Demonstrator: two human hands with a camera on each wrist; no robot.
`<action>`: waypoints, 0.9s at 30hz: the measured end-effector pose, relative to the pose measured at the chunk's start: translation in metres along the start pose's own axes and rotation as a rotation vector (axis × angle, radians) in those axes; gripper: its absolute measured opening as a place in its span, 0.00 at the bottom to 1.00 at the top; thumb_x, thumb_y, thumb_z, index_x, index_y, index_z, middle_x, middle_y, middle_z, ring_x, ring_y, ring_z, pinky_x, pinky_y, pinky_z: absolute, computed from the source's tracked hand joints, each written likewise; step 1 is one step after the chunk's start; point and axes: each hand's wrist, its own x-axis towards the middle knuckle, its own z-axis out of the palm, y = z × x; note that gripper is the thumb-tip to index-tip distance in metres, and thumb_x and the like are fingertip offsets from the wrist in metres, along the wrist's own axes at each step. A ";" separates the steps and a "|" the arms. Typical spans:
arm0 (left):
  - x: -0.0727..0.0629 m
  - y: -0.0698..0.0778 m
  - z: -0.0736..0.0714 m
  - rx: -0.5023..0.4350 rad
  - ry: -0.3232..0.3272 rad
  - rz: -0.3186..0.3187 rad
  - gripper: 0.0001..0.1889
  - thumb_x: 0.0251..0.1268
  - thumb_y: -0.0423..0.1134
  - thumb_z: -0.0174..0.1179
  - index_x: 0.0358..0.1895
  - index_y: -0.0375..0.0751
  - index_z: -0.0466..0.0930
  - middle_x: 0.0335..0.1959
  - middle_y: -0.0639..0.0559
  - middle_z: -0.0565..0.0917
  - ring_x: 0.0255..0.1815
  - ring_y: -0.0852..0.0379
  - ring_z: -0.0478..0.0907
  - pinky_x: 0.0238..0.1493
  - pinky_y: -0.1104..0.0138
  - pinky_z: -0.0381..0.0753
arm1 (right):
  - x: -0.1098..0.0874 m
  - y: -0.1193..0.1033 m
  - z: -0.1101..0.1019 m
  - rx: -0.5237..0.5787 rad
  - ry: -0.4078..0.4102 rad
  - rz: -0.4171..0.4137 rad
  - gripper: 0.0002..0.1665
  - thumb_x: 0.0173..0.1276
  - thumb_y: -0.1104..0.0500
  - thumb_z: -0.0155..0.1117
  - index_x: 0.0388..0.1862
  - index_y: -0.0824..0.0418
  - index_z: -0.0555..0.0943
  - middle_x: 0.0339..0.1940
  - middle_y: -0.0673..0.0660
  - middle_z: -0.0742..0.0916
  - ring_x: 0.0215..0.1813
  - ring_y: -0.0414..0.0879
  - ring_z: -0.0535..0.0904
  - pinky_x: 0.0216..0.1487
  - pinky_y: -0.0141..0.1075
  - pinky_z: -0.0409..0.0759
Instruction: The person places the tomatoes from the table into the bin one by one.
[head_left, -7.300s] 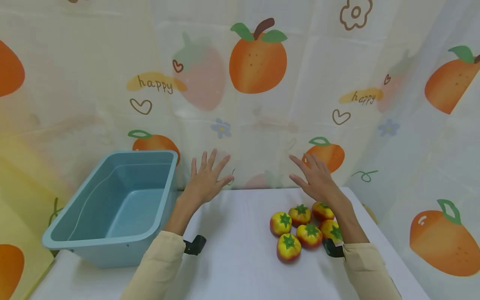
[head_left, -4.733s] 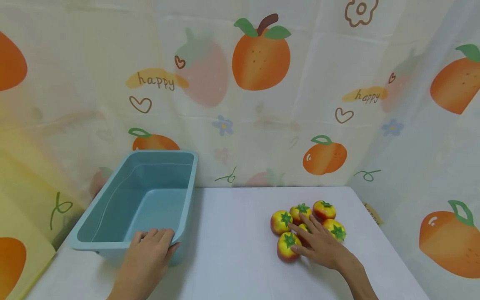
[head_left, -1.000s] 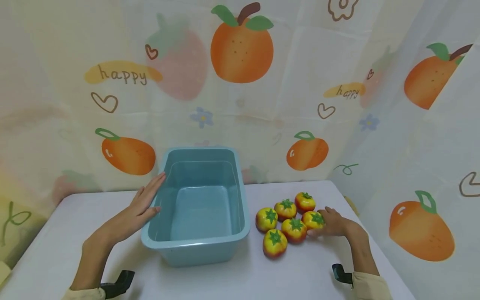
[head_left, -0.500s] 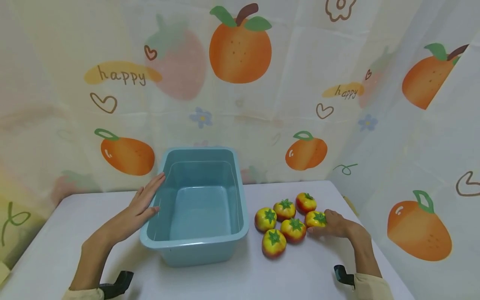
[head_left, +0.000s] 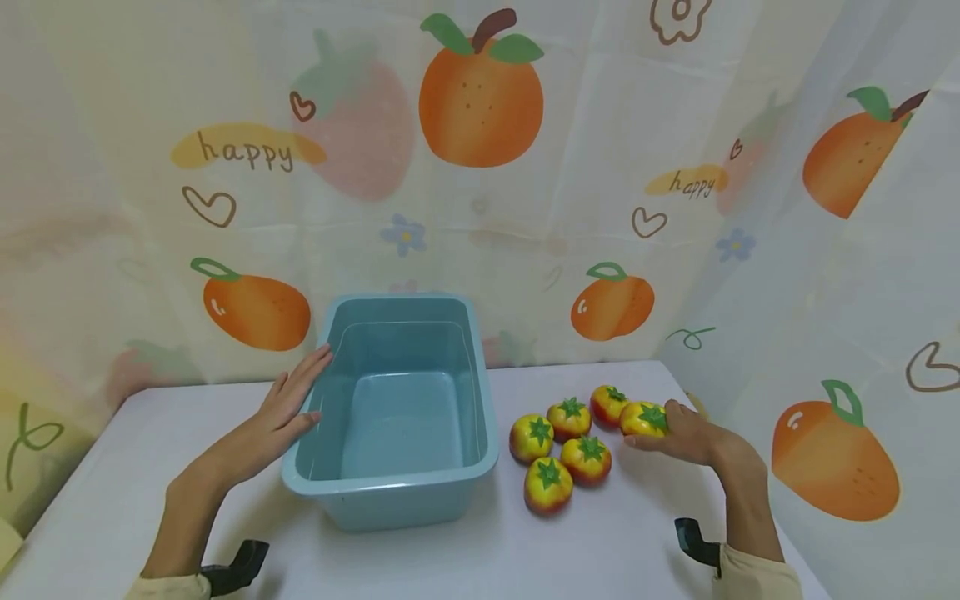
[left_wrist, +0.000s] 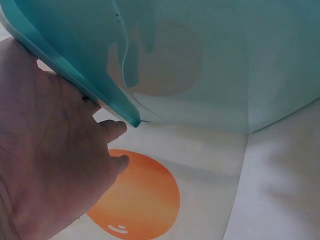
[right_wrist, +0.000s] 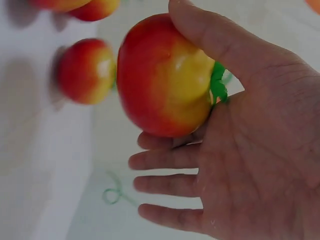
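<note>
In the head view my left hand [head_left: 262, 429] lies with straight fingers along the left rim of a light blue plastic basin [head_left: 390, 482]. The left wrist view shows that hand [left_wrist: 55, 145] right at the basin's rim [left_wrist: 75, 75]. My right hand [head_left: 690, 433] pinches a red and yellow persimmon [head_left: 643, 418] with a green leafy top. In the right wrist view the persimmon [right_wrist: 162, 80] sits between thumb and index finger of the right hand [right_wrist: 250, 125], the other fingers stretched out. It is lifted off the table.
Several more persimmons [head_left: 548, 486] stand in a loose cluster on the white table [head_left: 480, 567], between basin and right hand. A curtain [head_left: 360, 233] printed with fruit hangs behind the table. A black wrist strap [head_left: 243, 567] shows at the left sleeve.
The basin was earlier pulled from the left to the middle by the left hand, which now stays at its left rim. The right hand has gripped the rightmost persimmon and raised it slightly rightward.
</note>
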 end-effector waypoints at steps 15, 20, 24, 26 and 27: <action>0.000 -0.001 0.000 0.005 0.003 -0.013 0.39 0.79 0.39 0.48 0.87 0.49 0.42 0.89 0.41 0.41 0.87 0.27 0.35 0.82 0.32 0.21 | -0.022 -0.069 -0.031 0.016 0.042 -0.127 0.54 0.63 0.21 0.61 0.61 0.68 0.69 0.50 0.65 0.80 0.53 0.58 0.77 0.53 0.50 0.80; 0.001 0.000 0.001 0.004 0.004 -0.023 0.39 0.78 0.40 0.49 0.87 0.49 0.43 0.89 0.41 0.41 0.87 0.27 0.35 0.82 0.31 0.20 | -0.027 -0.089 -0.036 0.014 0.074 -0.170 0.46 0.62 0.21 0.62 0.48 0.61 0.68 0.37 0.55 0.74 0.41 0.48 0.73 0.39 0.38 0.69; 0.001 0.000 0.001 0.008 0.003 -0.025 0.39 0.78 0.40 0.49 0.87 0.49 0.43 0.89 0.41 0.41 0.87 0.27 0.36 0.81 0.30 0.21 | -0.029 -0.105 -0.040 0.013 0.092 -0.207 0.45 0.61 0.21 0.63 0.47 0.60 0.69 0.36 0.55 0.73 0.40 0.48 0.73 0.39 0.38 0.68; 0.001 0.000 0.001 0.010 0.002 -0.027 0.39 0.79 0.40 0.49 0.87 0.49 0.43 0.89 0.41 0.41 0.87 0.27 0.36 0.81 0.30 0.21 | -0.030 -0.114 -0.041 0.018 0.091 -0.226 0.43 0.61 0.21 0.63 0.47 0.58 0.69 0.36 0.55 0.74 0.40 0.47 0.73 0.39 0.37 0.68; 0.001 0.000 0.000 0.009 0.001 -0.028 0.39 0.78 0.40 0.49 0.87 0.49 0.43 0.89 0.41 0.41 0.87 0.27 0.36 0.81 0.30 0.21 | -0.029 -0.119 -0.041 0.024 0.087 -0.242 0.43 0.60 0.22 0.64 0.46 0.58 0.70 0.35 0.55 0.74 0.40 0.47 0.72 0.38 0.37 0.68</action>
